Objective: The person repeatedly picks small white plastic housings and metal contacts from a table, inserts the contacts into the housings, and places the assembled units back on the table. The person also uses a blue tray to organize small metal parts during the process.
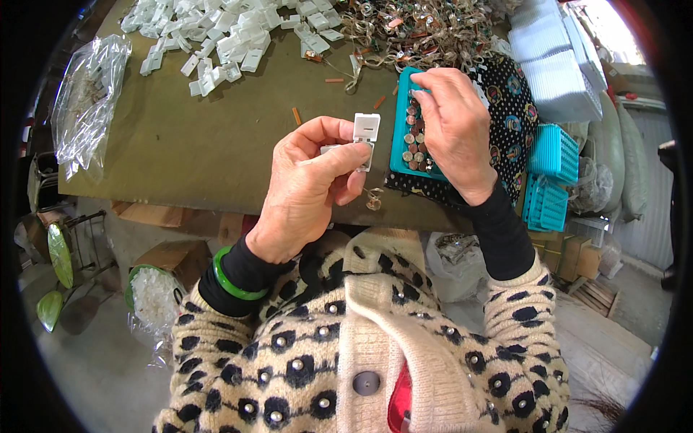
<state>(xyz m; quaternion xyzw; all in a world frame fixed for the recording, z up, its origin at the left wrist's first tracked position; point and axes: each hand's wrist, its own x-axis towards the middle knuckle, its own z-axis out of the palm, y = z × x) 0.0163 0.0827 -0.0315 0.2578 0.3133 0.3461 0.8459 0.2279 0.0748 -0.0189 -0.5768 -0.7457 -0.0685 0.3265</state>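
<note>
My left hand [303, 173] pinches a small white plastic case [367, 126] between thumb and fingers, its lid standing up. From below that hand dangles a thin coiled wire [373, 200]. To the right, my right hand [456, 130] is over a teal tray [399, 126], thumb and fingertips closed together near its far end. Whatever lies between those fingertips is too small to make out. Several small round metallic discs [411, 148], like button cells, lie in the tray, and my right hand hides part of them.
White plastic cases [231, 36] are heaped at the far left, beside a tangle of wired parts [426, 32]. A clear plastic bag [90, 101] lies on the left. Stacked white trays [552, 65] and teal baskets [552, 155] stand at the right. Dark patterned cloth [511, 108] lies under the tray.
</note>
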